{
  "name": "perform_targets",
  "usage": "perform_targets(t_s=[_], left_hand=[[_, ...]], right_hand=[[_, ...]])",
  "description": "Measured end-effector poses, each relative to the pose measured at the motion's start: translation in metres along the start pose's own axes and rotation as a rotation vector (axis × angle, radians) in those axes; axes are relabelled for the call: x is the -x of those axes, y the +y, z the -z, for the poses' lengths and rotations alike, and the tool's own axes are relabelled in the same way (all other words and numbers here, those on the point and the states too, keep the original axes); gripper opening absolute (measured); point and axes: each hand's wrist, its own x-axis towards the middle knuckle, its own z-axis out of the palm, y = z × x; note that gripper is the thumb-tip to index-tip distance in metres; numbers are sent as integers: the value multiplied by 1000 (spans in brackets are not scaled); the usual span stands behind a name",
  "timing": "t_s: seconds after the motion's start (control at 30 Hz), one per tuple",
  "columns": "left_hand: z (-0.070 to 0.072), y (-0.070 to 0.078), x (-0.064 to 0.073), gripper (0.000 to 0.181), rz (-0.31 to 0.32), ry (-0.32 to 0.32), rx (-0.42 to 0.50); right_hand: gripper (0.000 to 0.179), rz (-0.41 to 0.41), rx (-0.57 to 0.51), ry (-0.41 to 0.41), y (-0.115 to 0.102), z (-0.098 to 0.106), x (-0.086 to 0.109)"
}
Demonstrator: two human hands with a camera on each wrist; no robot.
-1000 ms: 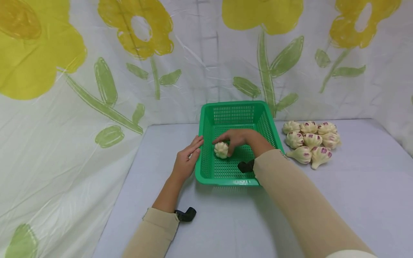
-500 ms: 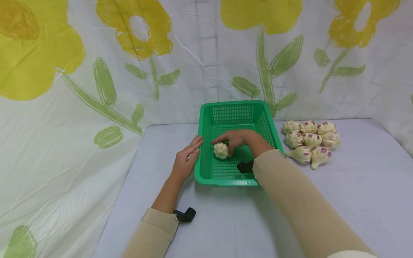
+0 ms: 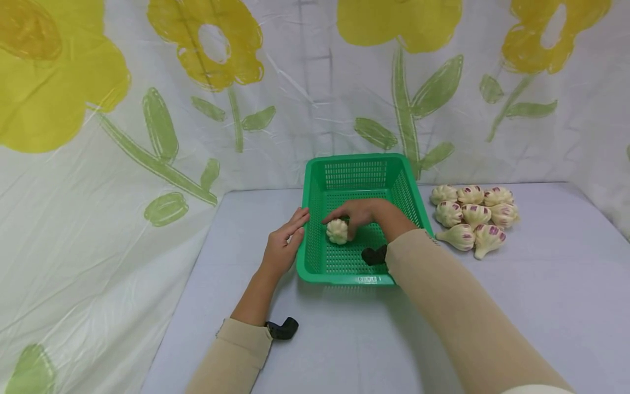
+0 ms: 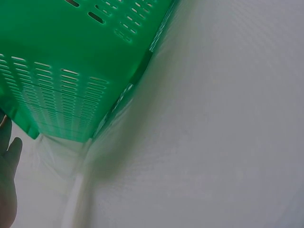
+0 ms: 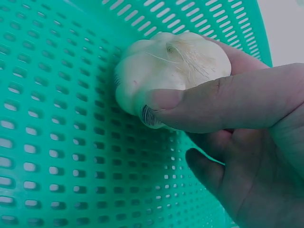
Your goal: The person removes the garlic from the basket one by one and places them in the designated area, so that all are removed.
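Note:
A green plastic basket (image 3: pixel 366 279) with slotted walls stands on the table. Inside it, near its left wall, is a white garlic bulb (image 3: pixel 337 232). My right hand (image 3: pixel 361 212) reaches in from the right and grips this bulb. In the right wrist view the thumb (image 5: pixel 204 104) presses the near side of the garlic, while other fingers pass behind it, partly hidden. My left hand (image 3: pixel 284 244) lies with straight fingers against the basket's left rim. The left wrist view catches only part of that hand at its left edge, beside the basket's outer wall (image 4: pixel 61 95).
Right of the basket lies a cluster of several garlic bulbs (image 3: pixel 475 215) with purple markings. A flower-printed sheet (image 3: pixel 275 109) hangs behind the table (image 3: pixel 325 339). Each wrist wears a small black camera (image 3: pixel 283 329).
Almost nothing differs. The garlic and my right hand hold nearly the same place in the basket, and my left hand stays on the rim.

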Motion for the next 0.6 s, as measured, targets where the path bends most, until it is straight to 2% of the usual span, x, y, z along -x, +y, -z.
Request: perform_targets(t_s=[0.33, 0.6], left_hand=[[0, 1, 0, 34, -13, 5, 0], [-1, 0, 0, 34, -20, 13, 1]], right_hand=[[76, 13, -7, -16, 3, 1, -1], [68, 19, -58, -5, 4, 1, 0]])
